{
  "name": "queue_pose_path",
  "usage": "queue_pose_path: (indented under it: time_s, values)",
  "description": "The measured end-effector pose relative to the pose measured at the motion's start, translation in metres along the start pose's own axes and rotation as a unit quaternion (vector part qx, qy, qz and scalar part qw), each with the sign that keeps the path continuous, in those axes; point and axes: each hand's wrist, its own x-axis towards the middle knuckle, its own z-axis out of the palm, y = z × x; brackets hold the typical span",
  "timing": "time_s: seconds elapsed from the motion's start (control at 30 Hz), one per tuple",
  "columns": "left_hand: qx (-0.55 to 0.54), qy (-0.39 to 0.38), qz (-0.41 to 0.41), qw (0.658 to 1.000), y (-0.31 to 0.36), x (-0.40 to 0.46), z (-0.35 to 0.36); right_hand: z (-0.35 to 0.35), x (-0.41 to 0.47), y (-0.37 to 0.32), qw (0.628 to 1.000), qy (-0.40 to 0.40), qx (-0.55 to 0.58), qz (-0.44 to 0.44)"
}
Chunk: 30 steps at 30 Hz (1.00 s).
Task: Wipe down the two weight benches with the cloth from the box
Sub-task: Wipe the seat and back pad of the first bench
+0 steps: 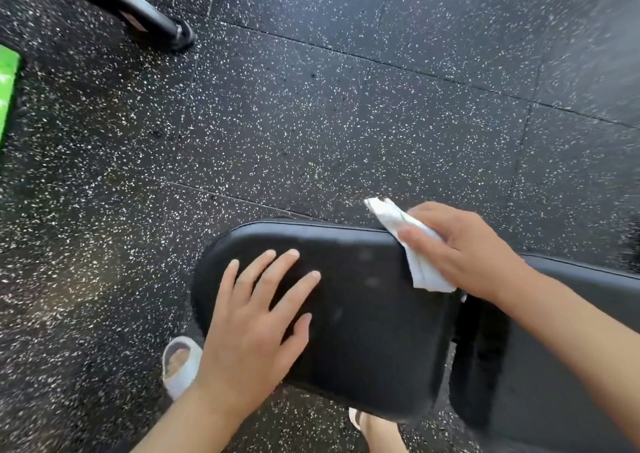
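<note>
A black padded weight bench fills the lower middle and right of the head view: its seat pad (363, 314) lies in front of me and the longer back pad (561, 366) runs off to the right. My left hand (256, 324) rests flat on the seat pad with its fingers spread. My right hand (460, 248) holds a folded white cloth (415, 255) against the far right corner of the seat pad, fingers laid over it. One end of the cloth sticks out past the pad's far edge.
Black speckled rubber floor tiles (311, 123) surround the bench. A black metal frame leg (149, 16) stands at the top left. A green object (7, 85) shows at the left edge. My foot in a white sandal (180, 366) is below the seat pad.
</note>
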Motion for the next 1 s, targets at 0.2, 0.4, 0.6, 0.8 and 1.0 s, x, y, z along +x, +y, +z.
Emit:
queue_pose_path:
  time_s: [0.2, 0.4, 0.6, 0.8, 1.0]
  values:
    - [-0.03, -0.005, -0.055, 0.998, -0.001, -0.024, -0.001, 0.036, 0.033, -0.059, 0.989, 0.0, -0.11, -0.094]
    - [-0.06, 0.032, -0.119, 0.991, 0.004, -0.037, 0.004, 0.098, 0.084, -0.135, 0.973, -0.044, -0.174, -0.143]
    - [-0.08, 0.042, -0.114, 0.989, -0.003, -0.037, 0.005, 0.056, 0.049, -0.083, 0.986, -0.02, -0.112, -0.119]
    - [-0.1, 0.054, -0.117, 0.987, -0.002, -0.039, 0.011, 0.034, 0.025, -0.049, 0.991, 0.044, -0.128, 0.004]
    - [-0.126, 0.065, -0.101, 0.985, -0.011, -0.047, 0.006, 0.098, 0.071, -0.125, 0.987, 0.02, -0.126, -0.097]
